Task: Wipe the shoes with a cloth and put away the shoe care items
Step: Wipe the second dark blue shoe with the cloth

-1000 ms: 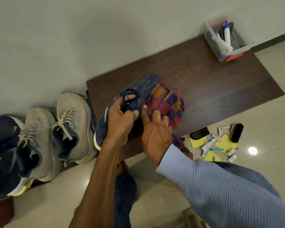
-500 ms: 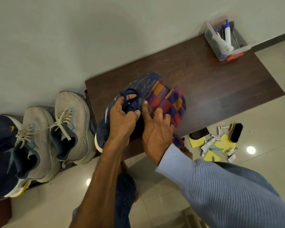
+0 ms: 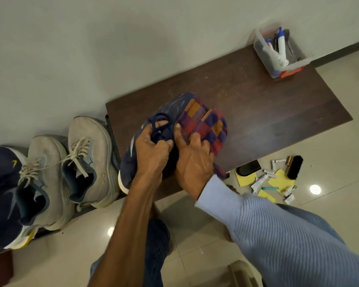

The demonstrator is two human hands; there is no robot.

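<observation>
A navy shoe (image 3: 170, 109) lies on the dark wooden table (image 3: 257, 104), toe pointing away from me. My left hand (image 3: 151, 150) grips it at the laces and tongue. My right hand (image 3: 193, 160) holds a checked red, purple and orange cloth (image 3: 205, 125) pressed against the shoe's right side. Two grey shoes (image 3: 87, 154) and another navy shoe (image 3: 0, 183) stand in a row to the left. On the floor lie a black brush (image 3: 294, 167), small tubes (image 3: 259, 181) and yellow pads (image 3: 281, 180).
A clear plastic box (image 3: 278, 65) holding bottles and tools stands at the table's far right corner by the wall. A black oval item (image 3: 248, 167) lies on the floor under the table edge. My knees are below, on the tiled floor.
The cloth and my right hand have shifted slightly along the shoe's side. My left hand keeps its grip on the laces.
</observation>
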